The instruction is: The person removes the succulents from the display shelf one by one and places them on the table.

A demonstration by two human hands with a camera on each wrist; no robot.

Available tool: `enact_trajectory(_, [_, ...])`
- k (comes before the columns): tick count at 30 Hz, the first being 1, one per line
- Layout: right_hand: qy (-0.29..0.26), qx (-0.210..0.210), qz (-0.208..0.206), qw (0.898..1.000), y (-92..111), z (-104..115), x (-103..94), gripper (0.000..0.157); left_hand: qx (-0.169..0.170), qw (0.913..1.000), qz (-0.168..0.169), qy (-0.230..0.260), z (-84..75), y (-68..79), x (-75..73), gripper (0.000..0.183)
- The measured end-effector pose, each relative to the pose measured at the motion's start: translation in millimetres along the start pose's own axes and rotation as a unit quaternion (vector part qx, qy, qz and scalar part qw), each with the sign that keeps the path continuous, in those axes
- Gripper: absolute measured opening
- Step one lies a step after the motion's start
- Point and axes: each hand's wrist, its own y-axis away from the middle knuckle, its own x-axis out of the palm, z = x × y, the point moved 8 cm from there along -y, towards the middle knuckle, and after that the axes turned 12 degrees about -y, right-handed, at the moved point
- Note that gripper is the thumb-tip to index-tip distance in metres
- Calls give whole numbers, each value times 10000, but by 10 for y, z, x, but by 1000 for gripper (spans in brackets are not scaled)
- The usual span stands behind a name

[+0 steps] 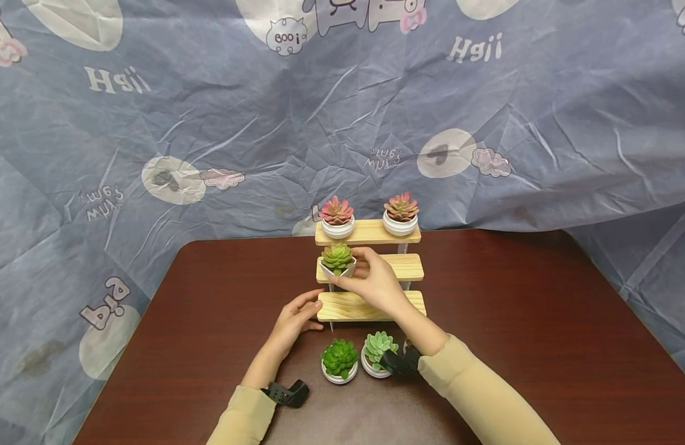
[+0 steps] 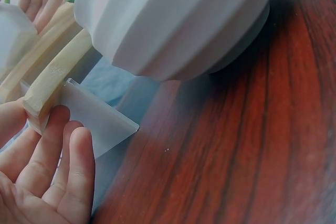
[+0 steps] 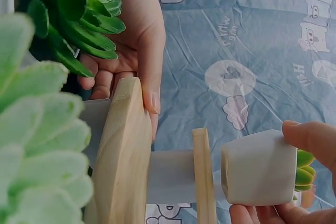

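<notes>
My right hand (image 1: 378, 282) pinches a green succulent in a white angular pot (image 1: 338, 261) at the left end of the middle board of a three-step wooden plant stand (image 1: 370, 307). In the right wrist view, the base of that pot (image 3: 260, 167) is close over the board, with thumb and fingers on its upper sides. My left hand (image 1: 289, 319) holds the left end of the stand's lowest board, thumb on top and fingers around the edge. The left wrist view shows those fingers (image 2: 44, 158) at the board's corner, beside a clear support.
Two pinkish succulents in round white pots (image 1: 338, 227) (image 1: 400, 224) stand on the top board. In front of the stand sit a dark green succulent (image 1: 339, 358) and a pale green one (image 1: 378, 347), near my right wrist. A blue printed cloth (image 1: 298, 123) hangs behind the brown table (image 1: 520, 321).
</notes>
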Motion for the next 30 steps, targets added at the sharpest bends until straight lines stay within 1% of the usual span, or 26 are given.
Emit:
enact_trajectory(14, [47,49,62,10000,100,18,-107,69,-18,10000,12,-52,9,-2,0,43])
enact_trajectory(21, [18,79,32,10000,161,37,-175,68,8,10000,-44,19,226,-98,-29,42])
enact_trajectory(30, [-224,0,90,9997,244,59,-234,65,156,9997,-161,-34,259,-105,-41,44])
